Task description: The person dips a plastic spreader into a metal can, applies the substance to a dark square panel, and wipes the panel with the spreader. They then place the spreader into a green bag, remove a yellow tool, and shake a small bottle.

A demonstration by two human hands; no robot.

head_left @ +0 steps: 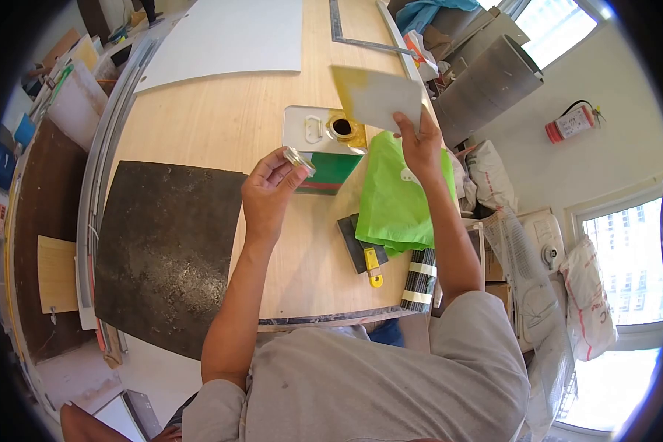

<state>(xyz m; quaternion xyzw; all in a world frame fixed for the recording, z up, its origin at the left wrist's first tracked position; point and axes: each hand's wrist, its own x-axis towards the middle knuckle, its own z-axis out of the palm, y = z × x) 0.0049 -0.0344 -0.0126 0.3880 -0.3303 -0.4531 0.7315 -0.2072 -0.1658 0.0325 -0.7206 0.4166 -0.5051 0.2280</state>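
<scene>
My left hand [267, 188] pinches a round metal cap [300, 161] just in front of a metal can. The rectangular can [302, 124] stands upright on the table, its round mouth [342, 127] uncovered and ringed with yellow-brown residue. A wire handle lies on its top, and its side is green. My right hand [422, 151] grips the lower right part of a thin, pale flat sheet [379, 96], tilted behind the can and stained yellow at its left end. Below that hand lies a bright green fabric bag [396, 199].
A yellow-handled tool [374, 267], a dark flat piece [351, 239] and a bundle of dark strips [419, 280] lie near the front edge. A dark rough sheet [169, 250] covers the table's left. At the back are a white board [228, 37] and a metal square [368, 44].
</scene>
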